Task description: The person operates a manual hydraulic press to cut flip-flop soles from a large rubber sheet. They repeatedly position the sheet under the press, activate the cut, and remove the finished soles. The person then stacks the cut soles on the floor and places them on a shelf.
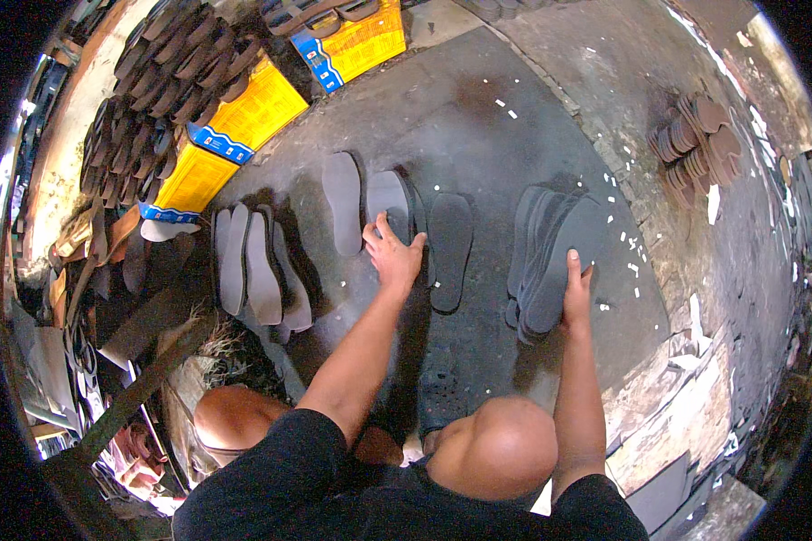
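Grey foam shoe soles lie on the dark concrete floor [478,117]. My left hand [393,252] rests with spread fingers on one grey sole [390,206] in the middle of a row; a single sole [342,202] lies to its left and another sole [450,248] to its right. My right hand [576,290] grips the lower edge of a fanned stack of grey soles [550,252] standing on the floor at the right.
A leaning bunch of grey soles [257,270] stands at the left. Yellow cardboard boxes [244,117] hold rows of dark soles [185,63]. A pile of brown soles [695,140] lies at far right. Scraps and frames clutter the lower left. My bare knees are below.
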The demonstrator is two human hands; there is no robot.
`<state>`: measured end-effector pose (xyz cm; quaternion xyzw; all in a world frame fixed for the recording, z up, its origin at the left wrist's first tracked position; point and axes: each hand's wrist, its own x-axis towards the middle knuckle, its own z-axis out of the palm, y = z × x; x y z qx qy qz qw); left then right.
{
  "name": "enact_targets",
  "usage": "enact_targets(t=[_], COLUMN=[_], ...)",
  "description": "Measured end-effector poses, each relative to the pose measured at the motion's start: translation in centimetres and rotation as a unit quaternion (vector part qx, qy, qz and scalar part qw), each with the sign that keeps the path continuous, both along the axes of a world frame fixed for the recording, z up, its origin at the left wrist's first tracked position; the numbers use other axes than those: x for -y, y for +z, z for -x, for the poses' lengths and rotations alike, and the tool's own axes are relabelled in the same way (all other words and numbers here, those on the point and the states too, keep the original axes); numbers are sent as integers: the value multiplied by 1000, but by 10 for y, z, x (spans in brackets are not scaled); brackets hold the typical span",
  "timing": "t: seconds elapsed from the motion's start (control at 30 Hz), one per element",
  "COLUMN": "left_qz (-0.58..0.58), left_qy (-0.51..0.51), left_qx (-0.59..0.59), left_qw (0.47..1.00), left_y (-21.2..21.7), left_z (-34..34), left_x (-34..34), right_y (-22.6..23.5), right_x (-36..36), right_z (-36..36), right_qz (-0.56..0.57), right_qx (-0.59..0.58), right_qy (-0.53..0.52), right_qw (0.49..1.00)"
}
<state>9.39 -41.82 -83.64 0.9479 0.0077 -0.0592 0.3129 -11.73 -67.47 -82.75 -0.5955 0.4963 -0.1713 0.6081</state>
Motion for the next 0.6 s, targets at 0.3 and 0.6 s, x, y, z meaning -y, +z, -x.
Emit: enact_targets(t=[0.3, 0.6], left_qz=[126, 97], left_qy=[-1, -79], left_qx=[80, 117], left_qw=[989, 985], left_y=[-5, -11], left_z=[5, 76], left_x=[2, 34], right_y=[11, 4], right_x=[-2, -1], right_z=[-1, -4], right_qz=[12, 10], right_qx=[-33, 13], right_qy=[9, 24], right_qw=[999, 1000])
